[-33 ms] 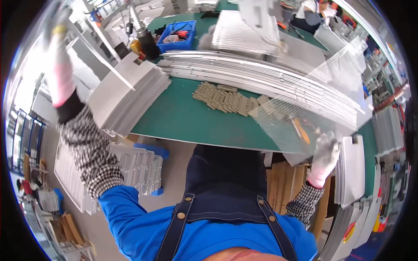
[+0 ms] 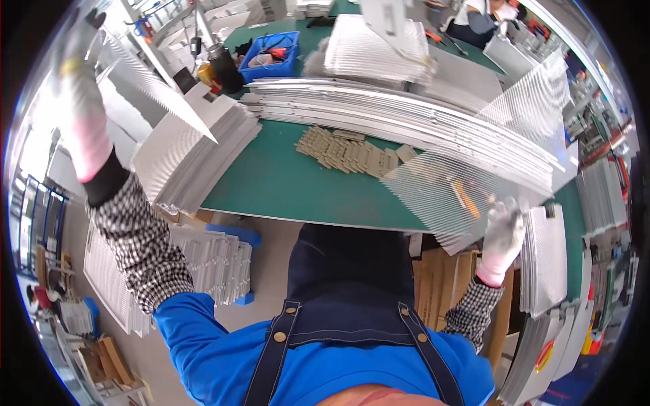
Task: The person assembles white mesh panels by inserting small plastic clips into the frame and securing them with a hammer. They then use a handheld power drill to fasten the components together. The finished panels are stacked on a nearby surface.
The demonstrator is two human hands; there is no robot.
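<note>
My left hand [image 2: 80,74], in a pale glove with a pink cuff, is raised at the far left and smeared by motion. Its fingertips close on the upper corner of a thin mesh sheet [image 2: 152,82], which slants down over a stack of white panels [image 2: 183,152]. At the right, my gloved right hand [image 2: 504,227] grips the near edge of another see-through mesh sheet [image 2: 433,193]. This sheet slopes across the green table [image 2: 291,183] and the long metal strips [image 2: 379,111]. An orange-handled tool [image 2: 466,198] shows through the mesh.
Small tan plates [image 2: 352,154] lie overlapped mid-table. Behind the strips are a blue bin [image 2: 271,54], a dark bottle [image 2: 225,68] and a stack of ribbed panels [image 2: 372,51]. More panels [image 2: 546,264] stand at the right. Cardboard [image 2: 440,284] sits below the table edge. A person [image 2: 482,24] works far right.
The left mesh sheet has turned from nearly edge-on to showing more of its face. My left hand has shifted slightly down and left. The right mesh sheet has moved slightly down and left.
</note>
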